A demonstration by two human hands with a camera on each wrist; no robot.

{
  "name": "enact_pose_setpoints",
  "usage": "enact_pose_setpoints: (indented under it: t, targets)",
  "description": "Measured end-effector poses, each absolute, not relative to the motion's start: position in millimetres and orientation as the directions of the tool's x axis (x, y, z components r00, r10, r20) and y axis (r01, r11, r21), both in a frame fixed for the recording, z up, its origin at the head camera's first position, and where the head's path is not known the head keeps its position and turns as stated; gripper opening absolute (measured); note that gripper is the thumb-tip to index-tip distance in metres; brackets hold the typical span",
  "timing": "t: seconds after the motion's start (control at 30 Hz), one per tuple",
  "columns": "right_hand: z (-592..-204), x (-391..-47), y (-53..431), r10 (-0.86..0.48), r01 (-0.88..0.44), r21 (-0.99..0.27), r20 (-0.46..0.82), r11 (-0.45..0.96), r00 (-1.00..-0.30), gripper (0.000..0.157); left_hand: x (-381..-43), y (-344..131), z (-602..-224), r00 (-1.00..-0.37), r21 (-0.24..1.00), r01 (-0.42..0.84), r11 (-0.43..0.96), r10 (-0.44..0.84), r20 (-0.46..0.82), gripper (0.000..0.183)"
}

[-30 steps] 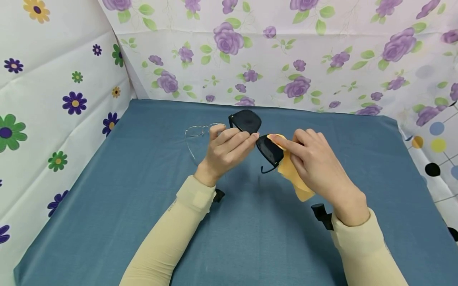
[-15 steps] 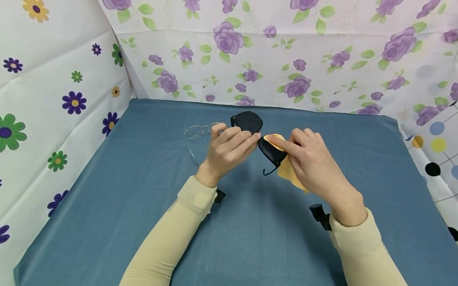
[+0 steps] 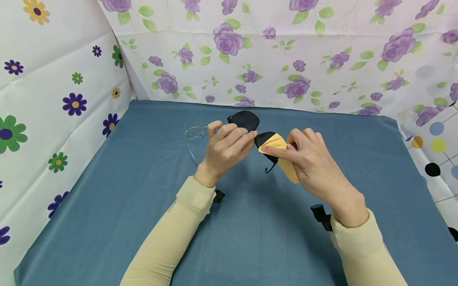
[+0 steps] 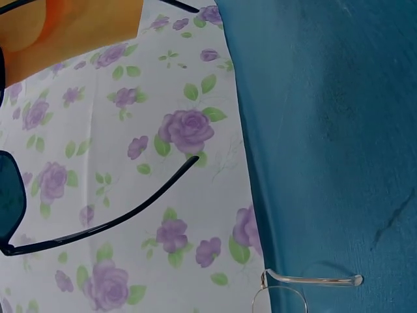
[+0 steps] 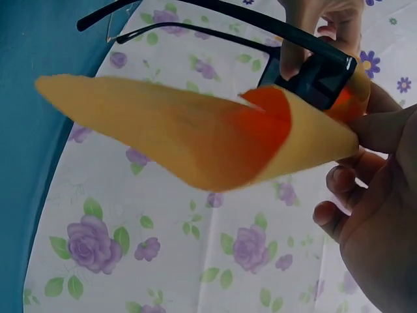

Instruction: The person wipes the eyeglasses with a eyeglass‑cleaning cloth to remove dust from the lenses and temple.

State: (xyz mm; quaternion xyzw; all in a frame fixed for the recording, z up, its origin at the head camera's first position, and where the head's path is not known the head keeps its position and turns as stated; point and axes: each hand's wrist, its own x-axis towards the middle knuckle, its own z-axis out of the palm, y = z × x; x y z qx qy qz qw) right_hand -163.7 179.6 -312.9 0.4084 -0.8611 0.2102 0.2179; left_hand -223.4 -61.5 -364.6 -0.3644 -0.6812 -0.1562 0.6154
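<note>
Mid-frame in the head view, the sunglasses (image 3: pixel 245 120) are black with dark lenses, the cloth (image 3: pixel 274 142) over one lens is yellow, with orange patches in the right wrist view, and the glasses (image 3: pixel 195 131) to their left have a thin, pale metallic rim. The tablecloth (image 3: pixel 250 238) is plain dusty blue, and the sleeves (image 3: pixel 168 234) at the bottom are cream. Across the top, the backdrop (image 3: pixel 264 59) shows purple roses with green leaves on white; the sheet (image 3: pixel 39 111) at left bears purple, green and yellow flowers on white.

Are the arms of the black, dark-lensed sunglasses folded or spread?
Spread: the right wrist view shows both arms extending from the dark front.
</note>
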Motion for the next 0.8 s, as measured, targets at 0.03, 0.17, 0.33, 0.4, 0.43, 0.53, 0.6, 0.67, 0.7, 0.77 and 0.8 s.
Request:
enact_pose_setpoints:
  t: [0.03, 0.17, 0.33, 0.4, 0.43, 0.53, 0.6, 0.67, 0.7, 0.77, 0.8]
  targets:
    - [-311.8, -163.7, 180.5, -0.61, -0.797, -0.19, 0.55, 0.573, -0.57, 0.054, -223.8, -62.3, -364.6, 0.022, -0.226, 0.693, 0.685, 0.293, 0.956, 0.008]
    - [-308.2, -164.2, 185.5, -0.594, -0.807, -0.216, 0.578, 0.55, -0.56, 0.053, -225.3, -66.7, -363.0, 0.02, -0.193, 0.701, 0.687, 0.252, 0.968, 0.01]
    - [-307.0, -167.5, 190.5, -0.56, -0.811, -0.216, 0.626, 0.544, -0.543, 0.055, -226.0, -71.3, -360.7, 0.023, -0.183, 0.692, 0.698, 0.233, 0.972, 0.012]
    - [-307.7, -169.0, 191.9, -0.543, -0.806, -0.216, 0.641, 0.551, -0.543, 0.055, -226.2, -71.7, -360.4, 0.025, -0.188, 0.687, 0.702, 0.236, 0.971, 0.012]
    - [-308.1, -169.7, 192.3, -0.534, -0.801, -0.218, 0.645, 0.557, -0.547, 0.054, -226.4, -71.7, -360.3, 0.026, -0.191, 0.686, 0.702, 0.239, 0.971, 0.011]
    - [-309.5, -171.7, 193.2, -0.514, -0.783, -0.234, 0.642, 0.576, -0.569, 0.051, -226.6, -70.7, -360.5, 0.03, -0.202, 0.683, 0.701, 0.25, 0.968, 0.011]
    - [-310.5, -172.8, 193.3, -0.504, -0.768, -0.245, 0.63, 0.592, -0.59, 0.05, -226.6, -69.5, -361.2, 0.033, -0.213, 0.679, 0.702, 0.261, 0.965, 0.011]
    - [-311.6, -173.9, 193.1, -0.498, -0.754, -0.251, 0.619, 0.607, -0.608, 0.049, -226.0, -67.9, -361.8, 0.039, -0.228, 0.675, 0.702, 0.275, 0.961, 0.01]
    - [-312.3, -174.5, 192.9, -0.494, -0.747, -0.256, 0.613, 0.614, -0.616, 0.048, -225.7, -67.0, -362.3, 0.042, -0.236, 0.67, 0.704, 0.282, 0.958, 0.01]
    - [-313.7, -175.6, 192.3, -0.488, -0.737, -0.265, 0.605, 0.622, -0.63, 0.047, -224.6, -65.0, -362.9, 0.047, -0.251, 0.664, 0.705, 0.296, 0.954, 0.008]
    - [-314.3, -176.3, 191.9, -0.486, -0.733, -0.269, 0.601, 0.625, -0.634, 0.047, -223.9, -64.0, -363.2, 0.048, -0.256, 0.662, 0.705, 0.301, 0.952, 0.007]
